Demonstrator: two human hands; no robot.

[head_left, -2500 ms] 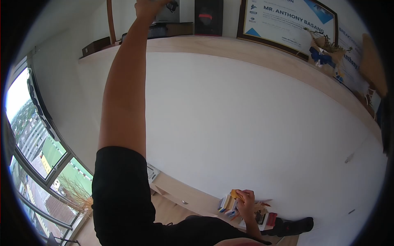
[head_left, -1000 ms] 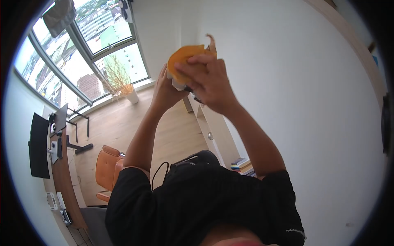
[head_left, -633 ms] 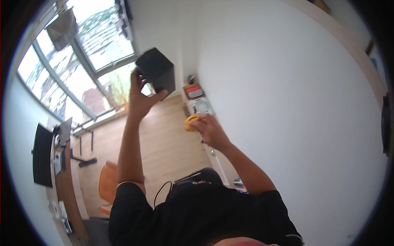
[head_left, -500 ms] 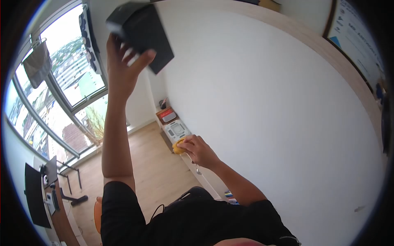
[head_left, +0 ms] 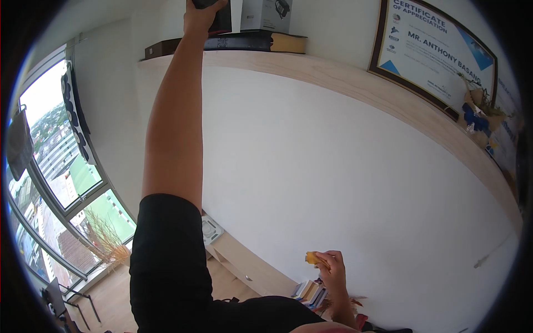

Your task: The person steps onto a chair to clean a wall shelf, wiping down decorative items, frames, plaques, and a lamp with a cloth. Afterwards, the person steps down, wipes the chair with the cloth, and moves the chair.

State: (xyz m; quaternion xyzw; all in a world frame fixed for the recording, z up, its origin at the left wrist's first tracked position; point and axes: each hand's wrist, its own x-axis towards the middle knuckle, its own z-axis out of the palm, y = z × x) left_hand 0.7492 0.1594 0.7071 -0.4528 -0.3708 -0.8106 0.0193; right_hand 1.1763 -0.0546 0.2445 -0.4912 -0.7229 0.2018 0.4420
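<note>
My left hand point(head_left: 200, 19) reaches up to the wall shelf at the top of the view. Its fingers are closed on a black box point(head_left: 224, 21), partly cut off by the frame edge. The box is at the shelf, just behind a thick black book point(head_left: 239, 43) with gilt page edges. Whether the box rests on anything is hidden. Low in front of the white wall, my right hand point(head_left: 334, 272) pinches a yellow cloth point(head_left: 313, 258), bunched up between the fingers.
On the shelf point(head_left: 333, 72) stand a grey-white product box point(head_left: 265, 16) and a dark brown box point(head_left: 161, 49). A framed certificate point(head_left: 433, 55) and a dried bouquet point(head_left: 478, 114) are at right. Books point(head_left: 311, 293) sit below; a window point(head_left: 61, 133) is left.
My left hand has carried the black box up to the shelf. My right hand has moved right and down in view with the yellow cloth. The view has tilted up.
</note>
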